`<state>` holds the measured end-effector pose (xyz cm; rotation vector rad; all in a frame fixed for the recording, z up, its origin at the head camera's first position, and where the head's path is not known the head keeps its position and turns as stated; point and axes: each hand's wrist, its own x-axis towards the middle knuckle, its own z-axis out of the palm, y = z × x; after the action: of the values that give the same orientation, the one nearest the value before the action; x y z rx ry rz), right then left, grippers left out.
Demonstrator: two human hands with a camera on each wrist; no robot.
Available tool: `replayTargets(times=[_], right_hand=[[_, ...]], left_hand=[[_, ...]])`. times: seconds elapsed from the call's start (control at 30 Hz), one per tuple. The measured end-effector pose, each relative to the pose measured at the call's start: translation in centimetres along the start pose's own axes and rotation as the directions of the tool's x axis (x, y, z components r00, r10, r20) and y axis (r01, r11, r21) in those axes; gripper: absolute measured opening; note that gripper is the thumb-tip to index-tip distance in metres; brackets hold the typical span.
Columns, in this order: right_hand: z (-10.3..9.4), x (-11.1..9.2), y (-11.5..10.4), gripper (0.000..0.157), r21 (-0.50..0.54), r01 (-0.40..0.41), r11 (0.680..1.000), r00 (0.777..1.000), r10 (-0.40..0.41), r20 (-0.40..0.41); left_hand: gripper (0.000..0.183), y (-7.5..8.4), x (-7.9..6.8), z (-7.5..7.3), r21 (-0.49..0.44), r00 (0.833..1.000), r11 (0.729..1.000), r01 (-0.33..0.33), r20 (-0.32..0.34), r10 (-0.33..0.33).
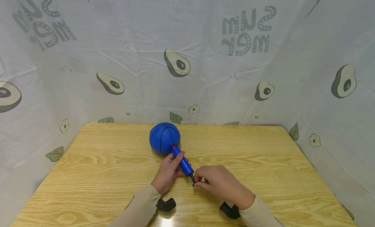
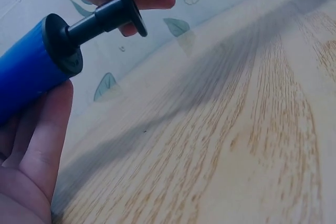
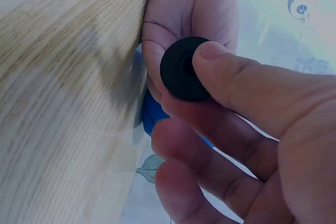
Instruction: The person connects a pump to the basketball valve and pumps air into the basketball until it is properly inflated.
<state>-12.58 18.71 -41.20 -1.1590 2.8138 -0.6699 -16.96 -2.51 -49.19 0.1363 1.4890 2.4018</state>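
Right hand (image 3: 294,135) pinches the black handle (image 3: 176,72), left hand (image 1: 167,173) grips the blue pump (image 1: 183,162); a crooked tug could roll the ball (image 1: 164,138).

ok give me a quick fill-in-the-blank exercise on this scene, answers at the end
The ball is mainly coloured ____.
The pump is gripped round its body by the ____ hand.
The right hand pinches the pump's handle, which is coloured ____.
The pump's tip nearest the ball is coloured ____.

Missing words: blue; left; black; red
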Motion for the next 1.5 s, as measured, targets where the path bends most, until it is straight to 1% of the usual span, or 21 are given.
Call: replayTargets(times=[0.2,0.4,0.5,0.67,0.77,0.87,0.97,1.07,1.23,1.37,1.43,1.5], right_hand=[[-0.2,-0.1,0.1,0.012,0.019,-0.021,1.000,1.000,0.021,-0.013],[-0.4,-0.2,0.2,0.019,0.004,-0.028,1.000,1.000,0.028,0.002],[-0.4,-0.2,0.3,0.024,0.011,-0.044,0.999,0.998,0.043,0.040],[-0.8,-0.4,0.5,0.029,0.052,-0.076,0.996,0.987,0.068,0.144],[-1.0,-0.5,0.7,0.030,0.075,-0.064,0.995,0.981,0.049,0.189],[-1.1,-0.4,0.8,0.030,0.081,-0.028,0.996,0.979,0.011,0.203],[-0.9,-0.3,0.8,0.029,0.064,0.012,0.998,0.982,-0.023,0.188],[-0.5,-0.2,0.8,0.028,0.024,0.034,0.999,0.988,-0.037,0.150],[0.2,-0.1,0.5,0.025,-0.021,0.009,1.000,0.998,-0.007,0.064],[0.5,0.1,0.2,0.025,-0.038,-0.012,0.999,1.000,0.012,-0.008],[0.6,0.1,0.1,0.025,-0.050,-0.017,0.999,0.999,0.015,-0.031],[0.7,0.2,0.1,0.024,-0.057,-0.023,0.998,0.999,0.021,-0.036]], left_hand=[[0.059,0.1,0.1,-0.1,-0.006,1.000,1.000,-0.006,0.025,0.006],[0.057,0.1,0.2,-0.1,-0.015,0.999,1.000,-0.014,0.041,0.015],[0.056,0.1,0.3,-0.1,-0.029,0.999,0.999,-0.023,0.034,0.024],[0.058,0.0,0.3,-0.1,-0.037,0.998,0.998,-0.049,0.029,0.050],[0.058,0.0,0.3,-0.2,-0.034,0.998,0.998,-0.056,0.013,0.056],[0.056,0.0,0.4,-0.2,-0.039,0.998,0.997,-0.063,-0.013,0.062],[0.054,0.0,0.3,-0.3,-0.037,0.997,0.997,-0.070,-0.031,0.069],[0.051,-0.1,0.3,-0.3,-0.037,0.997,0.997,-0.067,-0.047,0.065],[0.043,-0.4,0.2,-0.1,-0.044,0.997,0.997,-0.056,-0.049,0.054],[0.040,-0.4,0.1,0.1,-0.036,0.998,0.998,-0.056,-0.038,0.054],[0.041,-0.4,0.1,0.1,-0.033,0.998,0.998,-0.056,-0.035,0.055],[0.042,-0.4,0.0,0.1,-0.031,0.998,0.998,-0.057,-0.030,0.056]])
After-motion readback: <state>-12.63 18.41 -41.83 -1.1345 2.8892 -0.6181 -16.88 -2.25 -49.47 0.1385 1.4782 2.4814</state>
